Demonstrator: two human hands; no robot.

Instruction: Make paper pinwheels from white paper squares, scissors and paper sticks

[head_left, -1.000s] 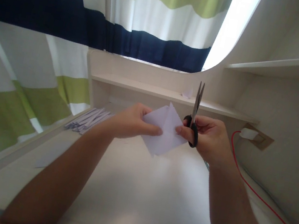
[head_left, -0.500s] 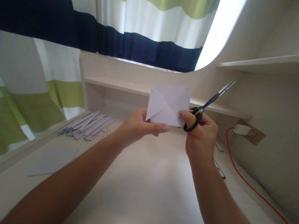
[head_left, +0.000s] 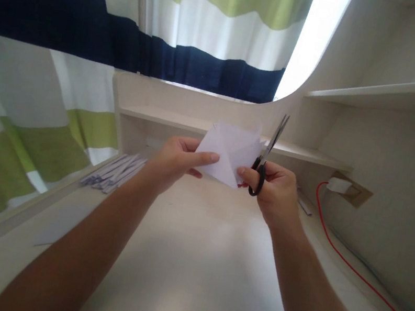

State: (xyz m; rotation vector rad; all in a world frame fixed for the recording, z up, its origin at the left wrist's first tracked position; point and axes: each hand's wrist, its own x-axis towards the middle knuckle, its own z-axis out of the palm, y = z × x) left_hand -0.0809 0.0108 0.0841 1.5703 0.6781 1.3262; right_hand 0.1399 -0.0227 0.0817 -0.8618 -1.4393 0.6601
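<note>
Both hands hold a folded white piece of paper (head_left: 228, 151) up above the desk. My left hand (head_left: 180, 164) pinches its left side, thumb on the near face and fingers behind. A pair of scissors (head_left: 264, 160) with black handles hangs on my right hand (head_left: 276, 188), blades pointing up past the paper's right edge. The right thumb goes by the handle loop and presses on the paper's lower right corner. Diagonal folds cross the paper, and its top edge is blurred. A bit of red shows beneath the right thumb.
A pile of narrow paper strips (head_left: 115, 172) lies at the desk's left back. Closer, a white sheet (head_left: 65, 222) is partly covered by my left forearm. A red cable (head_left: 348, 264) runs from a white plug (head_left: 338, 185) along the right wall. A shelf (head_left: 166, 117) spans the back.
The paper has turned and tilted, with a flap now spread at its right. My left thumb has moved up onto its face. The scissors have swung more upright and shifted left.
</note>
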